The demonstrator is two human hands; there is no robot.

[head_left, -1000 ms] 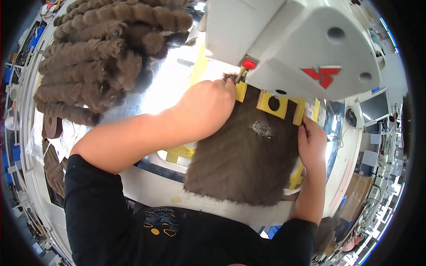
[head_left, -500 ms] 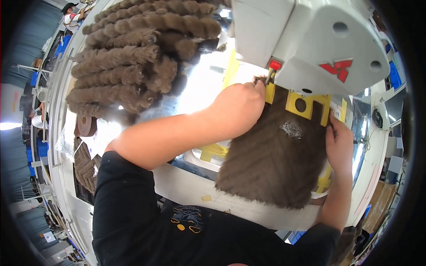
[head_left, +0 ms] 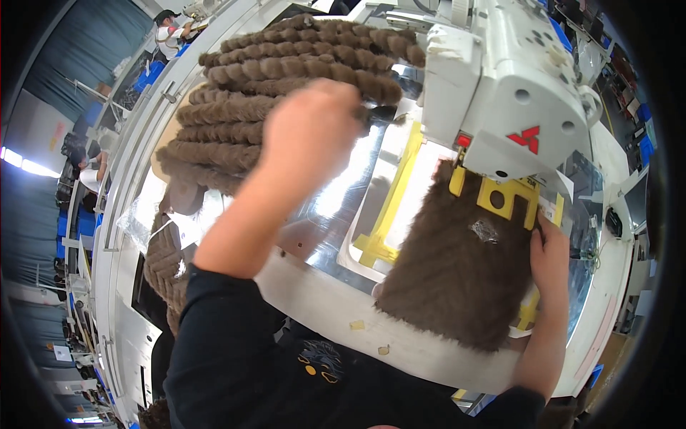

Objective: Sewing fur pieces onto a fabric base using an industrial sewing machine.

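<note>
A flat brown fur piece (head_left: 461,264) lies under a yellow clamp plate (head_left: 496,198) beneath the head of a white sewing machine (head_left: 525,100). A small tangle of silvery thread (head_left: 484,231) rests on its pile. My right hand (head_left: 550,254) grips the fur's right edge beside the clamp, its fingertips partly hidden. My left hand (head_left: 311,129) is raised off the piece, in front of a pile of twisted brown fur strips (head_left: 279,70). Motion blurs its fingers, so whether they hold anything does not show.
Yellow tape strips (head_left: 407,186) edge the bright opening left of the fur. A brown tape roll (head_left: 187,196) and clear plastic (head_left: 141,218) lie beside the strips. Braided fur (head_left: 163,254) hangs at the table's left. Another person (head_left: 170,36) works at the far left.
My left hand has left the fur's upper left corner under the machine and swung left toward the fur strips. My right hand stays at the right edge. The whole view has shifted.
</note>
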